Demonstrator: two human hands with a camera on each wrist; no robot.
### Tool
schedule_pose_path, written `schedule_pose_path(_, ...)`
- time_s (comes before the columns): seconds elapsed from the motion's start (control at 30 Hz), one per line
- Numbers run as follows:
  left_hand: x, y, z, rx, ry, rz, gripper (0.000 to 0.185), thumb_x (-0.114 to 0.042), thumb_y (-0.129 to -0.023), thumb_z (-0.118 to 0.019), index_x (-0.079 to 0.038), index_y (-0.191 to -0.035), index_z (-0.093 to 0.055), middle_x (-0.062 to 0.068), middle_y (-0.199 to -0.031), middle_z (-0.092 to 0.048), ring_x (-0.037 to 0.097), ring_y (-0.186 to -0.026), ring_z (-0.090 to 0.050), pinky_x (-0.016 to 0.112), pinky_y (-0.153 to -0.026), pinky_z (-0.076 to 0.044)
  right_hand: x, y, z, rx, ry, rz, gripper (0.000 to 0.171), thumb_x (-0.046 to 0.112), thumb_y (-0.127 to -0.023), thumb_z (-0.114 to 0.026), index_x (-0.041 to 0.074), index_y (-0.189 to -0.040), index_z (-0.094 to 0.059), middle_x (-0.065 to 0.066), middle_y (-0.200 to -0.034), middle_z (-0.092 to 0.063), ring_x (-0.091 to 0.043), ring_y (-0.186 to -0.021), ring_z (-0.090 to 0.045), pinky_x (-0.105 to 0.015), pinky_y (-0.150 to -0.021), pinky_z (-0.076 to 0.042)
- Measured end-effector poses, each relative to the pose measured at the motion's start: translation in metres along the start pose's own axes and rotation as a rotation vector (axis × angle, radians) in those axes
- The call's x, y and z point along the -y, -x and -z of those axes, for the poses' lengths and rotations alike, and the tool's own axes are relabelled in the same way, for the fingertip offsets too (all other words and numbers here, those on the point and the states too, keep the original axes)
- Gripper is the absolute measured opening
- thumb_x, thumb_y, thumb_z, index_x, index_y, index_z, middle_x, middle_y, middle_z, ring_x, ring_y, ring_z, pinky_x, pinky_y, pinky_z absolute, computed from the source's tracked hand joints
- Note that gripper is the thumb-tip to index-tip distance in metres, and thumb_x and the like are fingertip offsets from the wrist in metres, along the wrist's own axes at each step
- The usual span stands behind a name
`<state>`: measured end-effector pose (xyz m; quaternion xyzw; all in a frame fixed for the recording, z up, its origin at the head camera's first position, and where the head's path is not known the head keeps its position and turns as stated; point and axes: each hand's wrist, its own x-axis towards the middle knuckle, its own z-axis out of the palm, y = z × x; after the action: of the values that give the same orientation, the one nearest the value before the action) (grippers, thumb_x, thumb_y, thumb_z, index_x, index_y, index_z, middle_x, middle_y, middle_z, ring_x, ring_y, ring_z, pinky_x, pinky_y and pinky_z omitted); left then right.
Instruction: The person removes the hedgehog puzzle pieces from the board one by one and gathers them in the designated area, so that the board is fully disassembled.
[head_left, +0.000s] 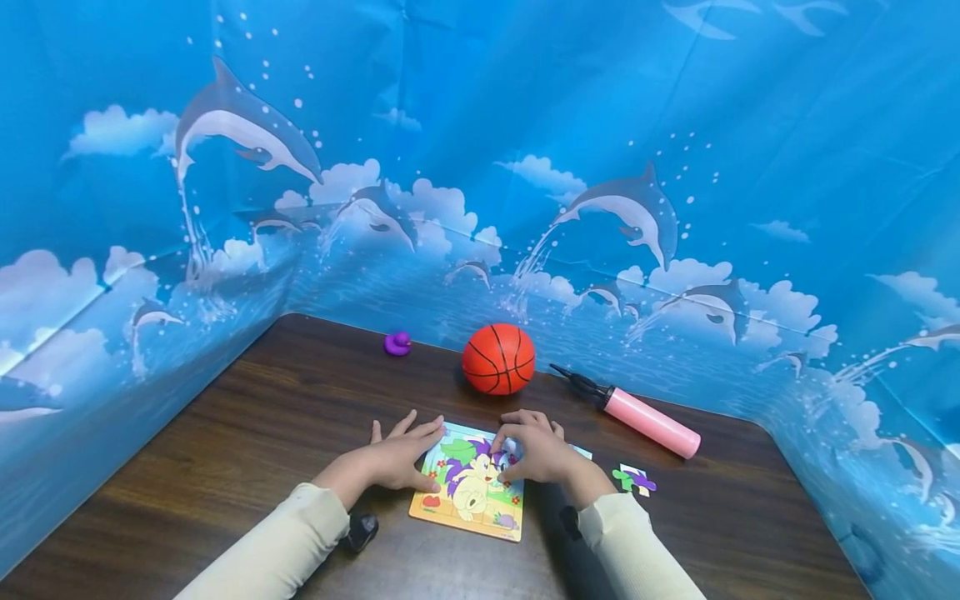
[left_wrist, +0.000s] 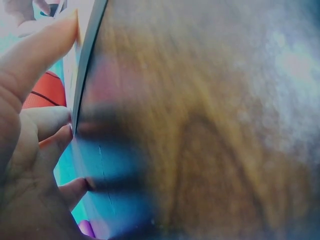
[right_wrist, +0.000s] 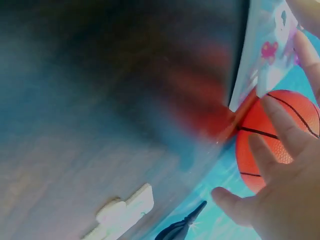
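Puzzle board [head_left: 468, 496]: top edge covered by both hands; picture detail too small to read. 
Right hand [head_left: 536, 454]: fingertip grip on the piece beneath not discernible. 
Bench [left_wrist: 210, 130]: smeared to blur in both wrist views. 
Basketball [right_wrist: 272, 137]: partly hidden behind fingers [right_wrist: 282, 122]. 
Loose pieces [head_left: 634, 479]: shapes indistinct.

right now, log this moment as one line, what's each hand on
left hand: flat on puzzle board left edge | right hand: fingertips on a piece at board top | loose piece: on table, right | basketball: behind board
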<state>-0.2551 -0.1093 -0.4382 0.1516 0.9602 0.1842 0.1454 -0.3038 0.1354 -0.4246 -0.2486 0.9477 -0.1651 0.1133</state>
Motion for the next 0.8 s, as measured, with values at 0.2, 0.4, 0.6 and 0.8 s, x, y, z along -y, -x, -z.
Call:
schedule_pose_path(0.2,0.000,0.001,0.001,0.002,0.001,-0.005,0.085,-0.054,-0.073,-0.065,-0.022,-0.143,-0.027,-0.006,-0.149,-0.017,0.030,-0.137,0.002,0.069,-0.094,0.009,0.002,0.006,-0.001,-0.052,0.027,0.068,0.028,0.037,-0.065,-0.079,0.040,-0.089,-0.064,0.009,-0.113,-0.052,-0.019,-0.116,-0.036,-0.065,-0.094,-0.016)
schedule_pose_path(0.4,0.000,0.000,0.001,0.003,0.001,-0.010,0.084,-0.055,-0.073,-0.064,-0.023,-0.142,-0.028,-0.006,-0.149,-0.016,0.031,-0.137,0.002,0.069,-0.093,0.009,0.001,0.008,-0.001,-0.108,-0.196,0.058,0.020,0.021,-0.081,-0.067,0.030,-0.099,-0.064,0.013,-0.100,-0.056,-0.012,-0.098,-0.051,-0.046,-0.090,-0.041)
schedule_pose_path(0.6,0.001,-0.001,0.000,0.005,0.000,-0.008,0.084,-0.055,-0.073,-0.064,-0.024,-0.142,-0.028,-0.007,-0.150,-0.016,0.030,-0.137,0.002,0.069,-0.093,0.009,-0.001,0.009,-0.002,-0.187,-0.435,-0.049,0.014,0.021,-0.084,-0.064,0.023,-0.098,-0.066,0.009,-0.092,-0.061,-0.015,-0.086,-0.054,-0.032,-0.074,-0.050)
schedule_pose_path(0.8,0.001,0.000,0.001,0.005,0.001,-0.010,0.084,-0.053,-0.074,-0.064,-0.023,-0.142,-0.027,-0.007,-0.149,-0.016,0.030,-0.137,0.002,0.069,-0.094,0.009,-0.013,0.014,0.001,-0.207,-0.910,-0.257,0.023,0.026,-0.084,-0.064,0.012,-0.102,-0.067,-0.004,-0.102,-0.061,-0.019,-0.089,-0.056,-0.035,-0.076,-0.052)
